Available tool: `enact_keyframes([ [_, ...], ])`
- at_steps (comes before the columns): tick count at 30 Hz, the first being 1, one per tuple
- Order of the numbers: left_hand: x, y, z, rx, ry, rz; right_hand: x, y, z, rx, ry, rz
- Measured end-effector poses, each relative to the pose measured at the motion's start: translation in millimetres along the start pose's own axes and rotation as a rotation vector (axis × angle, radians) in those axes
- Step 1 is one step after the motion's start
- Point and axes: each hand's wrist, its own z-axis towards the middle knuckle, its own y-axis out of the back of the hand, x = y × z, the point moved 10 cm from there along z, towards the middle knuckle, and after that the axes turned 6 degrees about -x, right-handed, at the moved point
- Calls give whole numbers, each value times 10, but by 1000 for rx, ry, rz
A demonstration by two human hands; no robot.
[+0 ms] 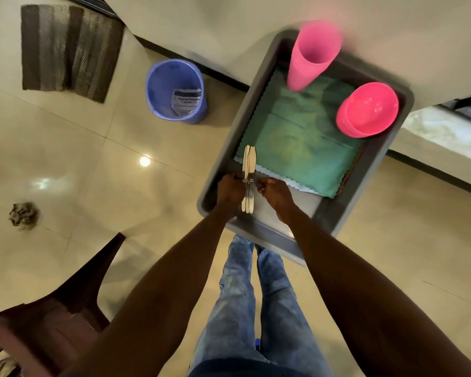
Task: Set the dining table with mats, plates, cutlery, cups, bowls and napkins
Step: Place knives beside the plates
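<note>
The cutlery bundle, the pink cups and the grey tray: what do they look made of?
Cutlery bundle: probably wood, pale, matt and flat, bound by a band at the middle. Pink cups: likely plastic, evenly coloured, slightly translucent at the rim. Grey tray: seemingly moulded plastic, dull, with rounded corners.

A grey tray (259,77) carries most of the things. On its bottom lies a green cloth (297,137) with a wavy edge, spread over a white layer (294,185) that shows at the near side. A stack of tall pink cups (310,55) stands at the far end of the cloth, and a stack of pink bowls (367,110) sits at the far right corner, just beside the tray wall. What the tray itself rests on cannot be told.

The tiled floor (93,164) bears a blue bin (174,91) left of the tray, a striped mat (68,50) at far left, a crumpled scrap (22,213) at left, and a brown chair (65,308) at near left.
</note>
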Motion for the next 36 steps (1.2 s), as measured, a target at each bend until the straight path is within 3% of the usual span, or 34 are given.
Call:
enact_keyframes([
  [8, 42, -60, 24, 54, 138, -260, 56, -205, -43, 82, -127, 273],
  [12, 67, -91, 124, 56, 103, -148, 37, -253, -55, 99, -202, 388],
  [19, 10, -51, 91, 38, 48, -62, -68, -244, -52, 121, -274, 302],
  [30, 39, -250, -113, 279, 158, -473, 56, -13, -299, 26, -224, 305],
  [36, -177, 2, -612, 366, 147, -694, 109, 401, -679, -184, -268, 443],
])
